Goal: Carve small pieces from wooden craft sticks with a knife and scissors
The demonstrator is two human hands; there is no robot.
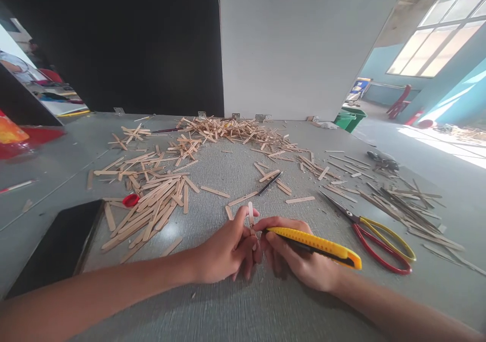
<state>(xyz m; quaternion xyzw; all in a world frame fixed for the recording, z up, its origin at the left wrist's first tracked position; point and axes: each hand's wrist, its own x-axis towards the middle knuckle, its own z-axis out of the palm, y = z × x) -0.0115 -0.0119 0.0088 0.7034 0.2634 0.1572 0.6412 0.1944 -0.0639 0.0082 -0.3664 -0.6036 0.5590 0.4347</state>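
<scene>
My left hand pinches a small wooden craft stick that stands upright between the fingers. In my right hand is a yellow utility knife, its tip end close to the stick; the blade itself is too small to make out. Both hands are nearly touching, low over the grey table. Just beyond them lie a few loose craft sticks and a black pen.
Craft sticks are heaped at left, with a larger pile at the back. Scissors with red and yellow handles lie right, near thin wood strips. A black tablet-like slab and a red ring are left. An upright panel stands behind.
</scene>
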